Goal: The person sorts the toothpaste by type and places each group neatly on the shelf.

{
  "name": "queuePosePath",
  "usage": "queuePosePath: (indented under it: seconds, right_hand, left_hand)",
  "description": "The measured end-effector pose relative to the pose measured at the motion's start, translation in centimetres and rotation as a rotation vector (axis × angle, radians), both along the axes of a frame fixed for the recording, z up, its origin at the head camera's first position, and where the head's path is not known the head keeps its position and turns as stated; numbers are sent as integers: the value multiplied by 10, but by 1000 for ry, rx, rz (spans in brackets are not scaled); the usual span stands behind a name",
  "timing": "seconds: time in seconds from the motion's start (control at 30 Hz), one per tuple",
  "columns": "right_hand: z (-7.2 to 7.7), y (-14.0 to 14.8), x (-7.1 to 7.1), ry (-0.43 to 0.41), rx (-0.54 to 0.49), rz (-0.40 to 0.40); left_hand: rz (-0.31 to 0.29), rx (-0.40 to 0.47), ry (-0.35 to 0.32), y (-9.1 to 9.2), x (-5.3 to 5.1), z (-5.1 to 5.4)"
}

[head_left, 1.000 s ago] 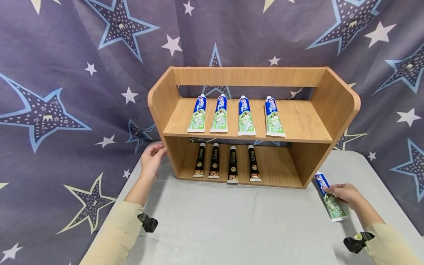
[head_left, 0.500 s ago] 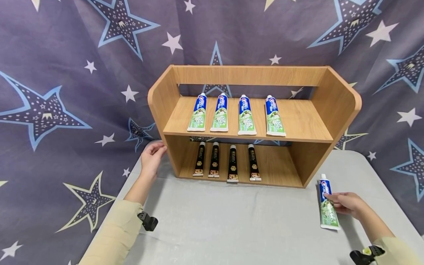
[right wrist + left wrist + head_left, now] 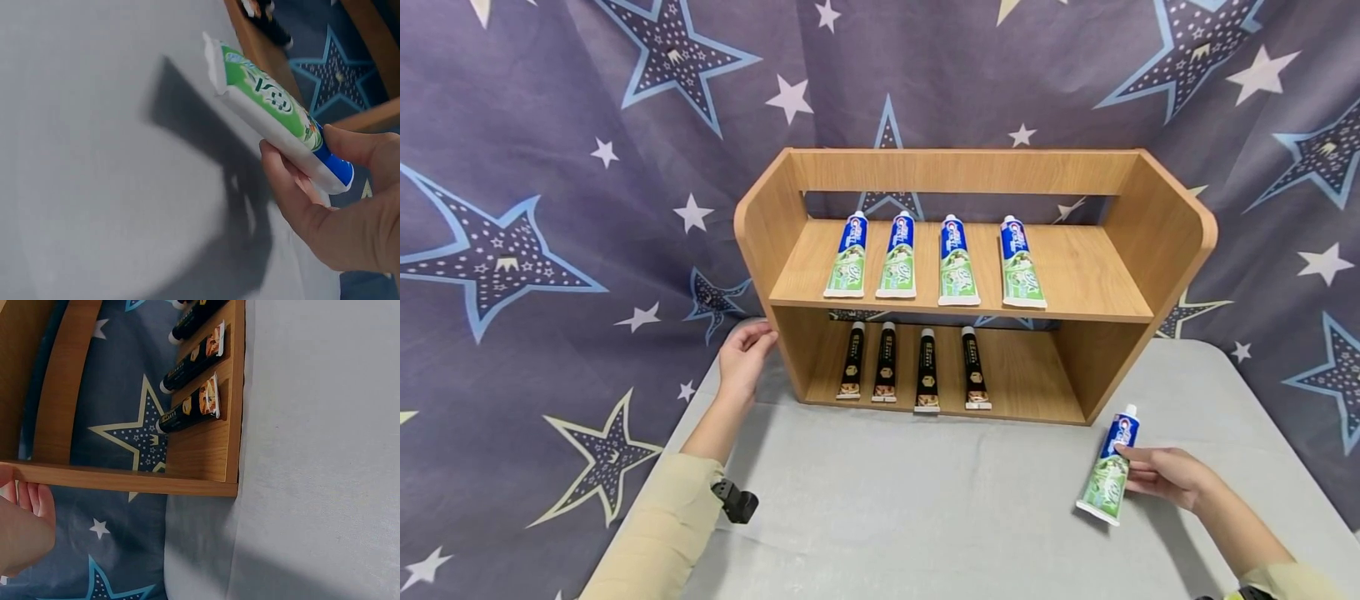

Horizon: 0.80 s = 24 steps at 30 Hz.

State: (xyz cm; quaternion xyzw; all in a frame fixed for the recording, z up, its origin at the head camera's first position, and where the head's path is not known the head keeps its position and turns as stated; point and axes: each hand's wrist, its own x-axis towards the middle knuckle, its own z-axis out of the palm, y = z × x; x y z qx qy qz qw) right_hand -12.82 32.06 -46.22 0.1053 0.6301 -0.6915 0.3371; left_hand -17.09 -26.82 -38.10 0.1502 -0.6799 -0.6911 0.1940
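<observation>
My right hand (image 3: 1172,477) pinches a blue-and-green toothpaste tube (image 3: 1108,471) above the table, right of the shelf's front corner. In the right wrist view, the thumb lies on the printed face of the tube (image 3: 275,106) and the fingers on its white underside; the crimped end points away from the hand. My left hand (image 3: 745,358) holds the left side panel of the wooden shelf (image 3: 775,354); its thumb sits at the panel's edge and its fingers against the outer side in the left wrist view.
Several blue-and-green toothpaste tubes (image 3: 957,262) lie in a row on the upper board. Several black toothpaste tubes (image 3: 927,371) lie on the lower board, crimped ends forward. The shelf stands on a grey-covered table (image 3: 925,500) before a star-patterned curtain (image 3: 587,292).
My right hand has brought the tube away from the shelf's right side, toward me and leftward. The tube has turned so its crimped end now points down-left. The left hand stays put.
</observation>
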Motion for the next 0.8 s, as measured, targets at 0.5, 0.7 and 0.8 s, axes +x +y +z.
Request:
queuePosePath:
  seconds: [0.5, 0.7, 0.8]
  right_hand:
    - [33, -27, 11, 87, -193, 110]
    - [56, -29, 10, 110, -248, 155]
    - [69, -31, 9, 129, -259, 172]
  left_hand:
    - [-2, 2, -2, 1, 0, 3]
    - [-2, 2, 1, 2, 0, 4]
    - [-1, -2, 1, 2, 0, 5]
